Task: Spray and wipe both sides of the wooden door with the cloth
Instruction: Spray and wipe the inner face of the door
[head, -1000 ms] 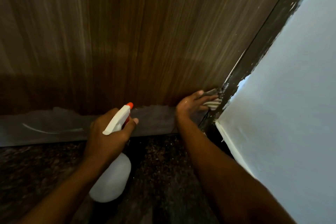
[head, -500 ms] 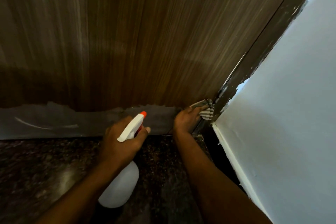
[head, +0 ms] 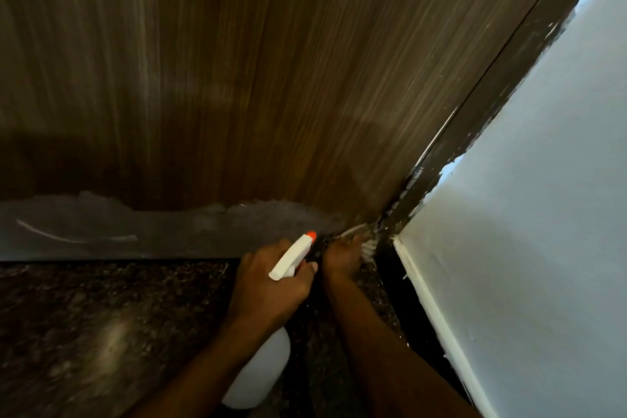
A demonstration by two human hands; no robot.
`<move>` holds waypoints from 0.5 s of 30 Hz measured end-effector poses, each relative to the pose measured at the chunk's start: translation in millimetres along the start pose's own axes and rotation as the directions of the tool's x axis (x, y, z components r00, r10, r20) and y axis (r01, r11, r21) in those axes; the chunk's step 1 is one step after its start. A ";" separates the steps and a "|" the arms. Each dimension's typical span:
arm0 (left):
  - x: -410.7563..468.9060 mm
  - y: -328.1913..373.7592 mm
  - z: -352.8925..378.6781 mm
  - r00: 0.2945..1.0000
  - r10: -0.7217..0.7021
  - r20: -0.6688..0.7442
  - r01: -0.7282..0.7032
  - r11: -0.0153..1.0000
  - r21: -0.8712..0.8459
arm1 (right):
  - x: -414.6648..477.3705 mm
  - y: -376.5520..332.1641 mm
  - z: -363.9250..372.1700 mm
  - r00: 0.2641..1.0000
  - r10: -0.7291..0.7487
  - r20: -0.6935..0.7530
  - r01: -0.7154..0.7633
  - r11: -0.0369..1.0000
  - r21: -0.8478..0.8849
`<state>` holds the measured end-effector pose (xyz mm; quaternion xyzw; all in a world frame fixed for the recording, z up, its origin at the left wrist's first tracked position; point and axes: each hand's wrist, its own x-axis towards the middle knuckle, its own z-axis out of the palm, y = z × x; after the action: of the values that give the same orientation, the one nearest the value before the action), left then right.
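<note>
Left hand (head: 268, 285) is gripping the spray bottle (head: 258, 373); right hand (head: 341, 258) is clutching the cloth (head: 368, 244) at the door (head: 237, 78)'s bottom corner.

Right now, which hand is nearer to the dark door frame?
Right. The right hand holds the striped cloth beside the dark door frame; the left hand, gripping the white spray bottle, is farther left.

Striped cloth (head: 369, 244) bunched against wooden door (head: 237, 78), bottom-right corner.

cloth (head: 369, 244) mostly behind right hand (head: 341, 258), door (head: 237, 78) cropped
</note>
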<state>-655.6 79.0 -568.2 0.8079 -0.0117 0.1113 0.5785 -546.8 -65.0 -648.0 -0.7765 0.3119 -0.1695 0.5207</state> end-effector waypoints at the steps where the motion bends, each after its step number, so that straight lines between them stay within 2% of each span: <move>1: -0.3 -6.1 1.0 0.999 0.004 0.032 -0.003 1.000 -0.014 | 11.5 -5.4 2.4 0.992 -0.006 -0.129 0.012 0.999 0.049; 3: 1.8 -18.2 3.9 0.997 0.021 0.077 -0.020 1.000 -0.009 | 27.0 -17.4 9.3 0.940 -0.077 -0.333 0.097 0.994 0.042; 6: 7.1 -25.0 5.8 0.998 0.012 0.059 -0.011 1.000 -0.013 | 9.5 -13.1 15.3 0.896 -0.266 -0.357 0.268 0.962 -0.044; 7: 9.2 -27.4 6.9 0.999 0.011 0.052 -0.010 1.000 -0.015 | 2.9 -2.8 18.2 0.902 -0.264 -0.342 0.265 0.963 -0.045; 8: 10.4 -30.2 7.5 0.999 0.000 0.050 0.000 1.000 -0.009 | 0.3 13.8 23.2 0.943 -0.183 -0.279 0.191 0.981 0.005; 9: 10.8 -33.3 8.3 0.999 -0.020 0.046 0.020 1.000 -0.006 | 4.2 34.4 29.0 0.980 -0.043 -0.195 0.053 0.997 0.048; 10: 10.0 -36.4 9.0 0.998 -0.041 0.042 0.041 0.999 -0.011 | 12.8 45.2 33.0 0.987 0.100 -0.126 -0.079 0.984 0.160; 11: 8.6 -39.1 9.6 0.998 -0.053 0.040 0.054 0.998 -0.016 | 20.3 58.9 37.3 0.991 0.058 -0.117 -0.068 0.994 -0.083; 12: 6.5 -40.7 9.8 0.997 -0.062 0.042 0.062 0.998 -0.014 | 28.2 71.9 39.7 0.994 0.016 -0.105 -0.042 0.969 -0.245; 13: 4.9 -41.9 10.2 0.997 -0.066 0.045 0.066 0.998 -0.011 | 36.6 69.0 34.6 0.981 0.186 -0.046 -0.189 0.981 -0.050; 14: 3.4 -44.1 10.4 0.996 -0.074 0.047 0.075 0.997 -0.007 | 32.0 55.3 24.2 0.960 0.278 0.028 -0.278 0.937 0.212; 15: 2.3 -46.8 10.9 0.995 -0.085 0.045 0.085 0.996 -0.006 | 27.1 46.8 15.4 0.964 0.259 0.057 -0.264 0.924 0.275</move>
<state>-644.6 84.4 -614.7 0.8078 0.0095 0.0685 0.5854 -531.9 -84.4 -698.6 -0.6480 0.3803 -0.1335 0.6463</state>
